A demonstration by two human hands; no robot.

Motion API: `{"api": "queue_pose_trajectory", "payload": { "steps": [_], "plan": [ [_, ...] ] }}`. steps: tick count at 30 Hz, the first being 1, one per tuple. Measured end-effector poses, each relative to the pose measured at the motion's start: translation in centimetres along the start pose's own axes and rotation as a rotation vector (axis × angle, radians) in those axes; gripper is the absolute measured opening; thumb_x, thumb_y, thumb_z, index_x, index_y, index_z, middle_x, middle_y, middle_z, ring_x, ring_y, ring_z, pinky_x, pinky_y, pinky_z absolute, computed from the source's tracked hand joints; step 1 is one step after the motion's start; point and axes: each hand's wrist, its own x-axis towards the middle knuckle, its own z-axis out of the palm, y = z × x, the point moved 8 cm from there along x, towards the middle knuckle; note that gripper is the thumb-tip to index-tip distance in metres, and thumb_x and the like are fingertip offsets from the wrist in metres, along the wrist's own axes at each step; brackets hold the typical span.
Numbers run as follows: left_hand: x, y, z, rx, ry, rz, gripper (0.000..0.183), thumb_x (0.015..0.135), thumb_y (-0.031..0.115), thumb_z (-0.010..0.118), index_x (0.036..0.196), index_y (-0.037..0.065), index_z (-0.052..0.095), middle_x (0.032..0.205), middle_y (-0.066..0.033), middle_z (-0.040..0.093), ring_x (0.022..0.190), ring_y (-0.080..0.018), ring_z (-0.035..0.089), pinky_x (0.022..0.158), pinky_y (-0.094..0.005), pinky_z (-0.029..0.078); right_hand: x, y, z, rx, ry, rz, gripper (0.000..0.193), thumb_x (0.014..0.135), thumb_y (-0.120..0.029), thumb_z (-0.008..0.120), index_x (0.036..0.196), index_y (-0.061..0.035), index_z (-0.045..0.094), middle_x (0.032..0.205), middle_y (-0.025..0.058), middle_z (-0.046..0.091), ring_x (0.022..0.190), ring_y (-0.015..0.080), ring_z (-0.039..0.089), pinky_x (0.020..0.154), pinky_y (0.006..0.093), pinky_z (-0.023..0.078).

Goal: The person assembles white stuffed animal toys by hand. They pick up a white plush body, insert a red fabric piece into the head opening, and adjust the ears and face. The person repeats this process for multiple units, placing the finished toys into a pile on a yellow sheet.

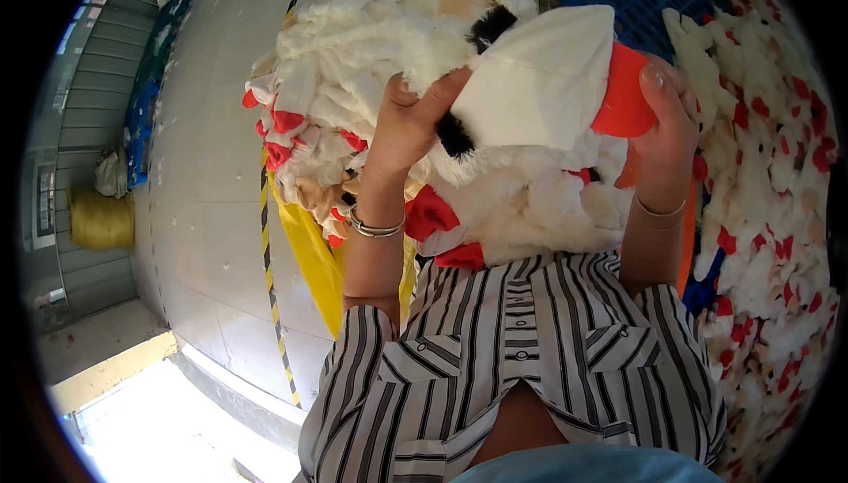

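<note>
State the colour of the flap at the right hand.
The flap is bright orange-red, seen best in the head view.

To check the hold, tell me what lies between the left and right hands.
In the head view, a white piece spans the stretch from the left hand to the right hand, which holds the piece's red end.

head view | text, labels: none legible | numbers, signs: none legible

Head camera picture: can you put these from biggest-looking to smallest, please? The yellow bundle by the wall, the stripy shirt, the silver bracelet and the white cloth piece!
1. stripy shirt
2. white cloth piece
3. yellow bundle, which is farther away, so its real size is unsure
4. silver bracelet
</note>
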Motion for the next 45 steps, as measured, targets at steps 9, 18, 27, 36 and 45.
{"api": "queue_pose_trajectory", "payload": {
  "steps": [9, 18, 27, 36, 45],
  "plan": [
    [10.8, -2.9, -7.8, -0.138, -0.151, 0.102, 0.030, 0.092, 0.015, 0.066, 0.118, 0.001, 0.063, 0.110, -0.0125, 0.069, 0.096, -0.0193, 0.067, 0.084, -0.0324, 0.055, -5.8, 16.9, -1.7, -0.169, -0.429, 0.580, 0.046, 0.098, -0.025, 0.057, 0.136, -0.0005, 0.053, 0.134, 0.0139, 0.056, 0.124, 0.0234, 0.052, 0.107, 0.0316, 0.036],
    [5.7, -12.2, -10.3, 0.435, 0.278, -0.051, 0.028, 0.093, 0.018, 0.060, 0.113, -0.002, 0.058, 0.095, -0.0063, 0.065, 0.085, -0.0123, 0.061, 0.077, -0.0259, 0.050, -4.5, 11.7, -5.0, -0.651, -0.237, 0.385, 0.037, 0.083, -0.021, 0.070, 0.112, 0.0007, 0.061, 0.089, 0.0112, 0.063, 0.078, 0.0162, 0.057, 0.072, 0.0288, 0.047],
    [-2.5, -9.0, -1.9, 0.766, -0.272, -0.201, 0.052, 0.083, 0.024, 0.073, 0.125, 0.000, 0.052, 0.108, -0.0108, 0.062, 0.103, -0.0188, 0.058, 0.089, -0.0315, 0.047, -2.4, 9.8, -10.2, -0.799, 0.109, 0.101, 0.021, 0.079, -0.005, 0.069, 0.089, -0.0005, 0.052, 0.081, 0.0087, 0.056, 0.074, 0.0173, 0.057, 0.068, 0.0314, 0.047],
    [-3.0, -10.6, -4.1, 1.064, -0.208, -0.023, 0.023, 0.083, 0.014, 0.059, 0.104, 0.006, 0.057, 0.088, -0.0162, 0.067, 0.081, -0.0349, 0.067, 0.070, -0.0422, 0.052, 0.0, 4.2, -9.0, -0.604, 0.298, 0.003, 0.023, 0.079, 0.001, 0.067, 0.100, -0.0029, 0.059, 0.097, 0.0064, 0.061, 0.091, 0.0125, 0.057, 0.079, 0.0238, 0.049],
    [2.2, 0.1, -1.5, 0.683, -0.007, 0.169, 0.017, 0.088, 0.003, 0.062, 0.105, 0.001, 0.062, 0.080, -0.0008, 0.060, 0.072, -0.0060, 0.055, 0.056, -0.0229, 0.043, 2.7, 0.5, -0.9, -0.146, -0.077, -0.186, 0.022, 0.089, 0.005, 0.058, 0.111, 0.0005, 0.058, 0.101, 0.0052, 0.063, 0.090, 0.0105, 0.059, 0.078, 0.0238, 0.051]
  ]
}}
